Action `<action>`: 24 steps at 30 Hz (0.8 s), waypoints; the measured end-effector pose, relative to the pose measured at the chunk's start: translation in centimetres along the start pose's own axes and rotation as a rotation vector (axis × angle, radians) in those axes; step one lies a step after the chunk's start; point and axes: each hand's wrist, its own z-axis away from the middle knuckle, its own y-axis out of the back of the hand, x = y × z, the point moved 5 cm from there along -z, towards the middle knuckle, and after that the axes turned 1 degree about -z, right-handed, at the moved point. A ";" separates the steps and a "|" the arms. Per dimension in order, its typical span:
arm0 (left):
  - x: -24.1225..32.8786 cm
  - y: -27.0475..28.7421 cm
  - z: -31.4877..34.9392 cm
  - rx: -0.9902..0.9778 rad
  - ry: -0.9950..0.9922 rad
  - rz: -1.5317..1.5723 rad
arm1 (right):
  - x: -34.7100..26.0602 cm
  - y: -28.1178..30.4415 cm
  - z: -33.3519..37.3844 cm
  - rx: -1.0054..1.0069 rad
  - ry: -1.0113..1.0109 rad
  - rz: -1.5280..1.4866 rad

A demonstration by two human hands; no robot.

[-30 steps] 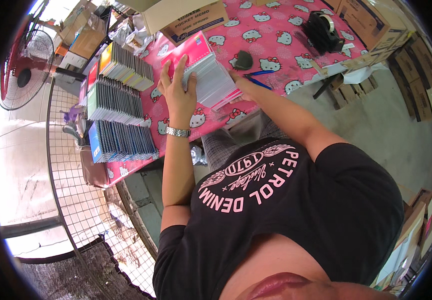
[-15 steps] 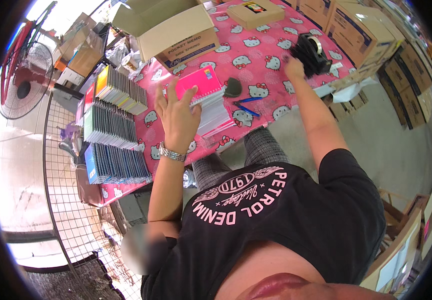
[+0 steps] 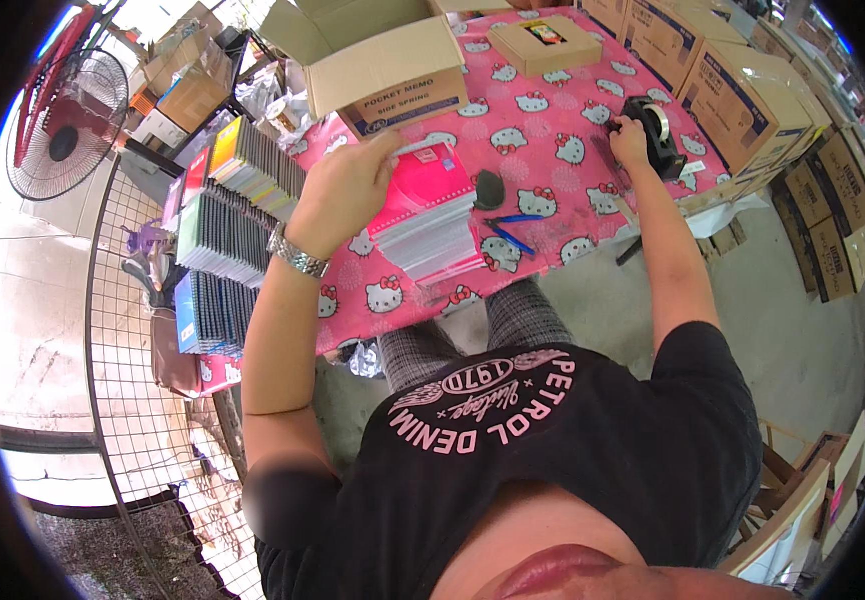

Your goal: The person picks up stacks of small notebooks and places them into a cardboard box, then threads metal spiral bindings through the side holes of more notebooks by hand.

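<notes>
My left hand [image 3: 345,192], with a metal watch on its wrist, is at the far left corner of a thick stack of pink-covered spiral notebooks [image 3: 438,190]. Its fingers are bent together; what they pinch, if anything, is hidden. A pale strip shows along the stack's far edge beside them. At the far right, my right hand [image 3: 631,140] has its fingers closed at the near left side of a black tape dispenser [image 3: 665,150]. I cannot see what is between them. Right of the notebooks lie a dark rounded object [image 3: 490,188] and a blue-handled tool [image 3: 513,236].
Rows of spiral notebooks [image 3: 223,240] line the table's left side. An open carton [image 3: 403,95] and a flat brown box [image 3: 543,47] sit toward the back of the pink patterned tablecloth [image 3: 573,190]. Large cartons [image 3: 738,105] are stacked at right; a fan [image 3: 68,125] stands left.
My left hand has shifted left off the notebooks' top cover, its spread fingers now bent together. My right hand has moved from beside the tape dispenser onto it. The view has shifted slightly.
</notes>
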 end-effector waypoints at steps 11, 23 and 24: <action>0.9 -1.5 0.5 0.364 -0.045 -0.200 | -30.1 12.9 10.8 -0.299 0.236 -0.987; 0.6 -1.7 1.6 0.437 -0.072 -0.164 | -36.1 15.8 8.9 -0.401 0.692 -0.699; 0.6 -1.8 1.8 0.444 -0.068 -0.164 | -36.2 15.8 9.0 -0.464 0.669 -0.694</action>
